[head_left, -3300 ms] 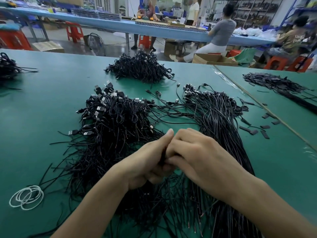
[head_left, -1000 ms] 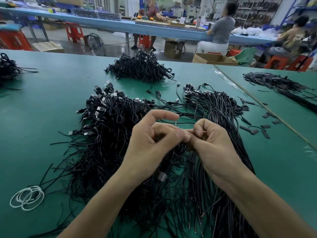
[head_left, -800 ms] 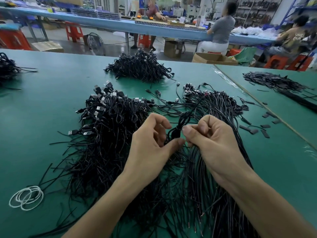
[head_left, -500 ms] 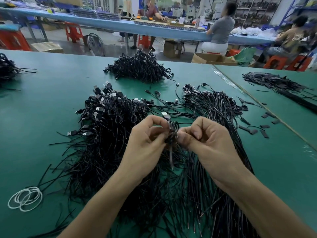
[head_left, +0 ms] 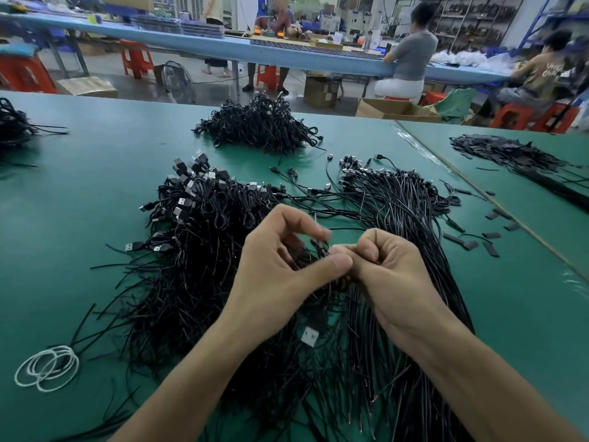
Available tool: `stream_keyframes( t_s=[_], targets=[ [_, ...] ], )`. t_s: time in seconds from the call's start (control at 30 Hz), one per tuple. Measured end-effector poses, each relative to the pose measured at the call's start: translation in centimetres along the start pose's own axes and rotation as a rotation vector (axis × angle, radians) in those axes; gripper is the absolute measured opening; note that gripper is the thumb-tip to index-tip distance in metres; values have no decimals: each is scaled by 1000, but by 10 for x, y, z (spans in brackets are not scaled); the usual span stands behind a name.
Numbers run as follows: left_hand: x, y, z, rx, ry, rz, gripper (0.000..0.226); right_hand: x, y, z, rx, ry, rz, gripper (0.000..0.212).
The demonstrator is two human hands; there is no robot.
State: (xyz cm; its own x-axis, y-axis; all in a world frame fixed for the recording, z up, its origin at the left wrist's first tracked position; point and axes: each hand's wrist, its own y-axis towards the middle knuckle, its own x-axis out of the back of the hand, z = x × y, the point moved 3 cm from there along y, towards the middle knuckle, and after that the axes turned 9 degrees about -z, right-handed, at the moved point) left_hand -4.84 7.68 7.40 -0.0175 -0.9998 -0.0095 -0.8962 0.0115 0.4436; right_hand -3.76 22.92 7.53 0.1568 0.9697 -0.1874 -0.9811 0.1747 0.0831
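Observation:
My left hand (head_left: 280, 266) and my right hand (head_left: 389, 269) meet over the green table (head_left: 79, 218), both pinching one small coiled black USB cable (head_left: 315, 250) between thumbs and fingers. Its silver plug (head_left: 310, 335) hangs below the hands. Under and left of my hands lies a heap of coiled USB cables (head_left: 204, 218) with their plugs pointing away. To the right runs a bundle of straight black cables (head_left: 408, 224) stretching toward me.
Another pile of black cables (head_left: 258, 126) sits further back, and one more (head_left: 12, 129) at the far left edge. White rubber bands (head_left: 47, 366) lie near left. Black strips (head_left: 510, 154) cover the adjoining table at right. People sit at a blue bench (head_left: 287, 52) beyond.
The cable's plug, held up above my fingers half a second ago, now hangs down below my hands. My hands have closed together again around the small coil.

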Motion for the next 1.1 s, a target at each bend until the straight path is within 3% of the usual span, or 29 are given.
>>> stream_keyframes(
  t_s=[0.1,0.27,0.43,0.53,0.6,0.67,0.73,0.8,0.87,0.97,1.03,1.1],
  targets=[
    [-2,-1,12,66,217,-7,46,4,2,1,9,33,-37,45],
    [-10,-3,23,252,135,170,22,4,1,0,2,29,-19,42],
    [-9,-2,29,233,144,212,9,9,6,-10,-155,80,-5,36],
    [-8,0,32,142,300,205,5,16,12,-18,-229,71,42,30],
    [-1,5,37,81,479,133,10,29,19,-22,-151,-173,23,27],
    [13,15,42,105,575,44,19,52,28,-26,-25,-650,-61,25],
    [30,28,46,166,551,-51,25,78,35,-35,36,-1222,-104,37],
    [50,47,48,171,590,-191,35,97,35,-49,-53,-1531,-107,52],
    [69,67,52,170,723,-307,42,105,33,-62,-136,-1573,-108,51],
    [88,92,67,256,841,-402,40,109,34,-68,-95,-1523,-158,35],
    [93,99,77,273,746,-455,29,111,37,-67,-96,-1454,-225,30],
    [92,97,80,268,541,-541,38,117,40,-65,-125,-1422,-287,33]
  ],
)
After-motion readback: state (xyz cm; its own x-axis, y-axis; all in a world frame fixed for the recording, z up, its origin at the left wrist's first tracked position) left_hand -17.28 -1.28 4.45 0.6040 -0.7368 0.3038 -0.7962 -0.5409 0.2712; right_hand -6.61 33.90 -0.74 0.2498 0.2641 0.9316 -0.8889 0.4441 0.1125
